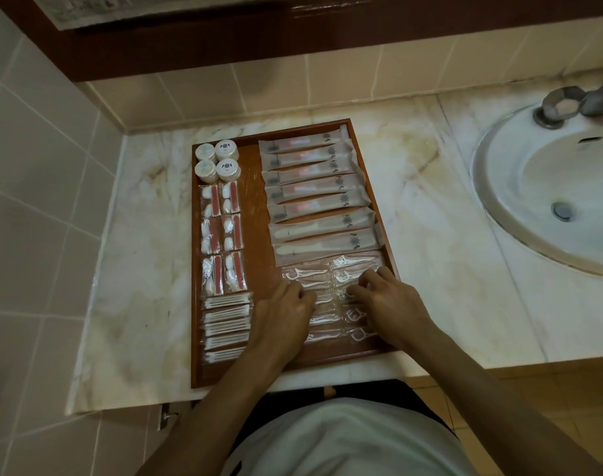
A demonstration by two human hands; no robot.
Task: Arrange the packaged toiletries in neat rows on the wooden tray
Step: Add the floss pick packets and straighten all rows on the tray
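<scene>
On the wooden tray [255, 214] lie four round tubs [217, 161], six red-striped sachets [223, 236], five swab packs [226, 326]; left hand [282, 316] and right hand [388, 300], fingers curled, press floss-pick packets [308, 274] at its near right

The tray [255, 214] is smooth reddish wood with a slight sheen; the floss pick packets [307, 274] are clear glossy plastic; the tabletop [430, 207] is polished veined marble; the faucet [568, 104] is dull metal; the sink [533, 187] is glossy white ceramic.

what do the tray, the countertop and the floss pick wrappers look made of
Tray: reddish-brown wood, smooth semi-gloss, probably varnished. Countertop: pale veined stone, likely polished marble. Floss pick wrappers: clear thin plastic film that glints, with the white picks visible through it.
</scene>
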